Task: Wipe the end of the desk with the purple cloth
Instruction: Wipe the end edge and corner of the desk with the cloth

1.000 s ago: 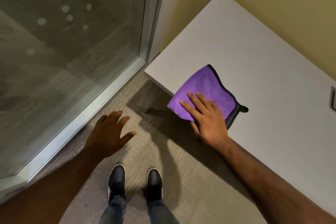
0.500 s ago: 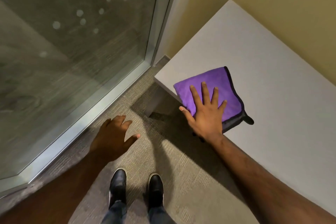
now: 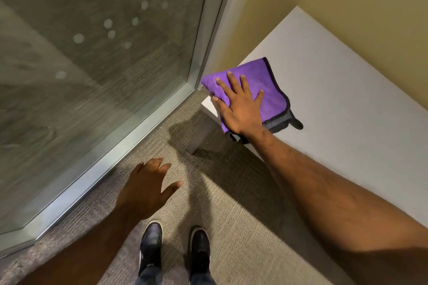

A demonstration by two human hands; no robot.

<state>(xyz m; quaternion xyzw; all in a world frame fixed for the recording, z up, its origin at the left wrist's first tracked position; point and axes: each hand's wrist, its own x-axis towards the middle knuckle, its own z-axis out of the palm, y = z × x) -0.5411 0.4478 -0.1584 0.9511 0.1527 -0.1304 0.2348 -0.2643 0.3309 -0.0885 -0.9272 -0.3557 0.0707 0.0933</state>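
A folded purple cloth (image 3: 266, 81) with a dark border lies on the near left corner of the white desk (image 3: 347, 104). Its left part overhangs the desk's end edge. My right hand (image 3: 238, 106) lies flat on the cloth, fingers spread, pressing it onto the desk. My left hand (image 3: 148, 190) hovers above the carpet to the lower left, fingers apart and holding nothing.
A glass wall with a metal frame (image 3: 148, 122) runs along the left, close to the desk's end. A yellow wall (image 3: 347, 0) backs the desk. A desk leg (image 3: 199, 136) stands below the corner. My two dark shoes (image 3: 173, 252) stand on the carpet.
My right hand has slid the cloth from the desk's front edge to the corner at the desk's end, so it now overhangs there. My left hand stayed hovering.
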